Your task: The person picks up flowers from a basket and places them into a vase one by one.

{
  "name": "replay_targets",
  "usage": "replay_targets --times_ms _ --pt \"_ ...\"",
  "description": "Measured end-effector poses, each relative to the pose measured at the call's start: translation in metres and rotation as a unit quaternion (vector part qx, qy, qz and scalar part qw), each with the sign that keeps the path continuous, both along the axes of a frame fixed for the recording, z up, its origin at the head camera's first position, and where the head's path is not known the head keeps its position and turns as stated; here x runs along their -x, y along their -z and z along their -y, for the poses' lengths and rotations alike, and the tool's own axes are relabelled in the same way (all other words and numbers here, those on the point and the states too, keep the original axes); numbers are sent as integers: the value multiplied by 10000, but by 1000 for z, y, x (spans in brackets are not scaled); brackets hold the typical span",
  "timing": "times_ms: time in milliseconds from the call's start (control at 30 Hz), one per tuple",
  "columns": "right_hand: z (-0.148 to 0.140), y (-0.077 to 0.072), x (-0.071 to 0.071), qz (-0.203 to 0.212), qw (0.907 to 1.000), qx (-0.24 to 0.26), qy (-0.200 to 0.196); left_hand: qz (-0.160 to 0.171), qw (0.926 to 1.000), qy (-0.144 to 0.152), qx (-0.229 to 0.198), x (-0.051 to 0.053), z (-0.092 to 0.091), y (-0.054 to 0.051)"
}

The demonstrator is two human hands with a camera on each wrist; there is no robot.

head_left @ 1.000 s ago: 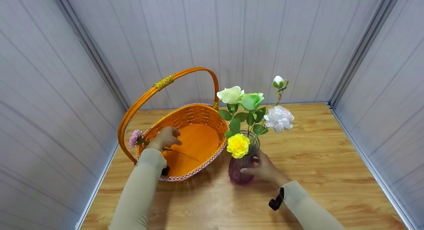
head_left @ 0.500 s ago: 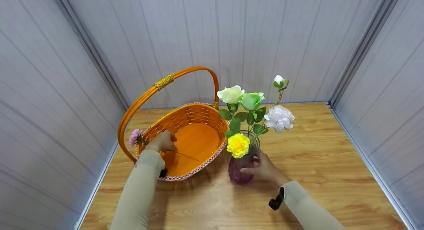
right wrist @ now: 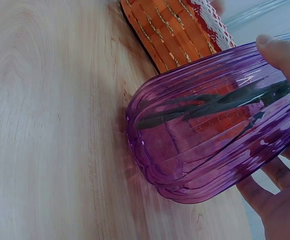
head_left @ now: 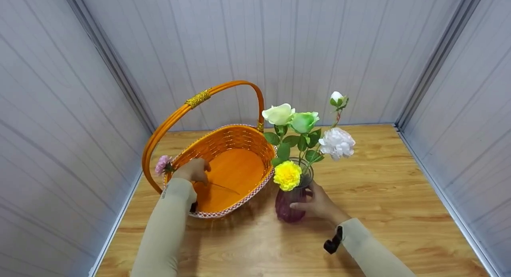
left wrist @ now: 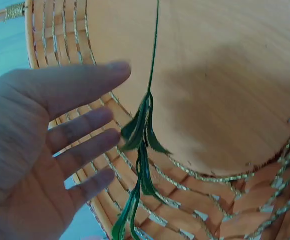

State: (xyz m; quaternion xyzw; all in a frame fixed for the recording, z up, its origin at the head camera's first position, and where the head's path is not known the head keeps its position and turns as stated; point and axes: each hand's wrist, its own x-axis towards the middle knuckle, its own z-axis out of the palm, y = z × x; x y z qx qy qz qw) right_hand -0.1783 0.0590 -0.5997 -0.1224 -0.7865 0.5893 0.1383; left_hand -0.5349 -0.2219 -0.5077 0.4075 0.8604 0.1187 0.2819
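Observation:
Inside the orange wicker basket (head_left: pixel 235 135), a pink flower (head_left: pixel 163 165) lies with its head over the left rim and its thin stem across the basket floor. My left hand (head_left: pixel 193 170) is over that stem. In the left wrist view the hand's fingers (left wrist: pixel 87 142) stand apart from the green leaves (left wrist: pixel 144 125), with nothing held. My right hand (head_left: pixel 319 205) grips a purple ribbed glass vase (right wrist: pixel 199 150) standing on the table, its thumb and fingers on opposite sides. From the vase rise a yellow flower (head_left: pixel 287 175), two pale green roses (head_left: pixel 304 122) and a white flower (head_left: pixel 337 143) with a bud (head_left: pixel 336 96).
The basket's tall arched handle (head_left: pixel 167 123) rises over its left and back sides. Wood-grain table (head_left: pixel 383 189) surrounds both basket and vase. Pale panel walls (head_left: pixel 319 49) close off the back and both sides.
My left hand has drawn back slightly to the left along the pink flower's stem, its fingers lowering. My right hand and the vase have stayed in place.

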Motion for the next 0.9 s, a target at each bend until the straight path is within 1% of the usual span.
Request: replay_targets --times_ms 100,300,467,533,600,633,700,733,867,900 --pt "0 0 0 -1 10000 -69 37 -22 9997 109 197 3 3 0" --pt "0 0 0 77 10000 15 26 -92 9984 -80 545 3 8 1" --pt "-1 -1 0 114 9999 -41 1 -121 9974 -162 688 4 9 1" --pt "-1 0 1 83 9999 -84 -30 -283 9968 -61 747 2 10 0" --pt "-2 0 1 70 9999 -133 -64 -533 9947 170 865 -1 11 -3" --pt "-2 0 1 66 9998 -177 -66 -701 9926 306 946 -3 12 -5" --pt "-2 0 1 49 9997 -228 -65 -938 9890 490 1034 -6 13 -9" --pt "-2 0 1 52 9997 -238 -54 -992 9876 539 1094 -6 13 -10" --pt "-1 -1 1 84 9997 -246 -14 -1035 9857 581 1198 -6 14 -13" --pt "-1 -1 1 85 9997 -243 -2 -1093 9840 645 1252 -6 14 -13"
